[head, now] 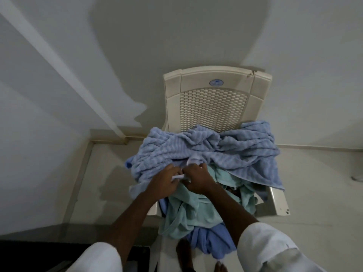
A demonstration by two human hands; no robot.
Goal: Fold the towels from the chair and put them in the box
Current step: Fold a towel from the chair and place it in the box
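Note:
A cream plastic chair [212, 85] stands against the wall with a heap of towels on its seat. A ribbed blue towel [212, 150] lies crumpled across the top. Under it a mint green towel [184, 213] hangs over the seat's front edge, and a smooth blue towel [212, 242] droops below that. My left hand [163, 183] and my right hand [198, 179] meet at the front of the ribbed towel, and both pinch a small white tag or hem of it between their fingers. No box is in view.
The chair sits in a corner of pale walls, on a light tiled floor [324, 183]. A dark mat or step [29, 252] lies at the lower left. My bare feet [184, 252] show below the hanging towels.

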